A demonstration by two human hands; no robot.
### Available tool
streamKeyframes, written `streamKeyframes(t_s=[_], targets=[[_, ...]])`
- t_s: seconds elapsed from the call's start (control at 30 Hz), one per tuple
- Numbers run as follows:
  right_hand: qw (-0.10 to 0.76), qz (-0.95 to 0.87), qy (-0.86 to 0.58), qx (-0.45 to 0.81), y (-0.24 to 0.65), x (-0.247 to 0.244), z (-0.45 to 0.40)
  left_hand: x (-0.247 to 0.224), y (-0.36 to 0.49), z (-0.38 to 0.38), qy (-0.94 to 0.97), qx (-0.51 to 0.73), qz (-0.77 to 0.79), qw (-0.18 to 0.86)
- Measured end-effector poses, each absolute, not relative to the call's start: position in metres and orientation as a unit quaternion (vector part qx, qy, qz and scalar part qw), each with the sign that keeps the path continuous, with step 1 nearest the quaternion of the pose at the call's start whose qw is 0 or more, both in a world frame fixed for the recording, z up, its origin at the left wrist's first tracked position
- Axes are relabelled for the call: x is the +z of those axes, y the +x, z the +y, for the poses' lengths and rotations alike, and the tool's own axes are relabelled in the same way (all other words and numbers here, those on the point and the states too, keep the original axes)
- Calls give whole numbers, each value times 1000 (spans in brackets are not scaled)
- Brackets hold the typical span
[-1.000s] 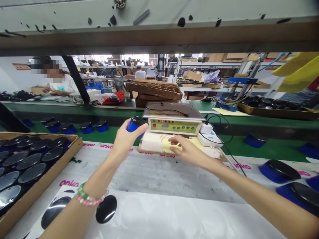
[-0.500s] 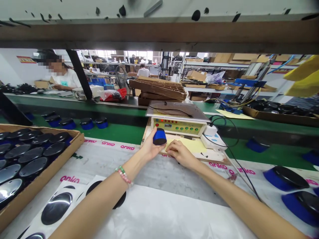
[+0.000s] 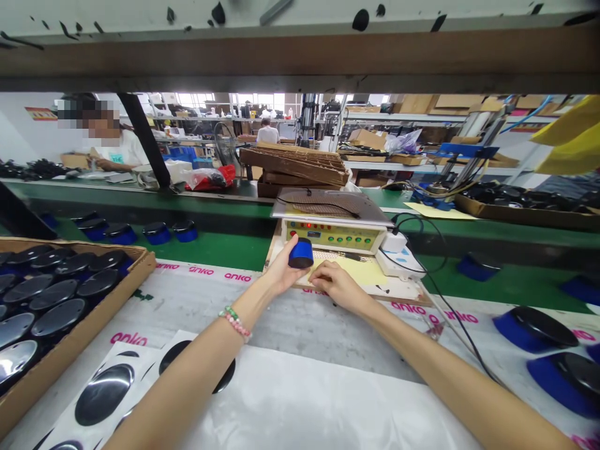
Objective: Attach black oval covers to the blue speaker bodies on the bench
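My left hand [image 3: 280, 272] holds a blue round part with a black top [image 3: 300, 253], its thumb along the left side and fingers beneath. Just to the right, my right hand [image 3: 334, 282] is closed, thumb and fingers pressed together near the part; anything between the fingertips is too small to make out. Both hands are over the front edge of a board with a yellow sheet [image 3: 370, 270]. Behind them stands a control box [image 3: 335, 236] with a red display and green buttons.
A cardboard tray [image 3: 149, 265] of black-topped parts is at left. Black ovals on white sheets [image 3: 104, 395] lie in front of it. More blue parts [image 3: 534, 331] stand at right. Cables [image 3: 450, 306] run beside a white power strip [image 3: 403, 261]. A shelf hangs overhead; a person sits at far left.
The blue part in my left hand has tilted more upright. My right hand has barely moved. The whole view has shifted slightly.
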State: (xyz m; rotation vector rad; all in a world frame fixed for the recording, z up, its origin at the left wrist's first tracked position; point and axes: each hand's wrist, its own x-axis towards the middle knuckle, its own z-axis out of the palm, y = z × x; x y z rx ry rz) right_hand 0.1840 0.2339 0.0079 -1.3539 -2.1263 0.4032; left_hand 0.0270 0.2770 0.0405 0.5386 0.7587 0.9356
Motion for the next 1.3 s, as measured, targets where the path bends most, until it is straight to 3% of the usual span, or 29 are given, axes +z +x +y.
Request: streamKeyframes(t_s=[0.4, 0.83, 1.07, 1.3], targets=[[314, -791, -497, 170, 188, -2, 240, 38, 28, 278, 264, 433, 362, 782], [367, -743, -489, 271, 192, 3, 238, 34, 29, 279, 349, 436, 376, 739], [489, -664, -480, 300, 209, 66, 206, 49, 21, 246, 558, 487, 340, 580], [539, -645, -444, 308, 177, 109, 170, 84, 3, 196, 720, 488, 255, 422]])
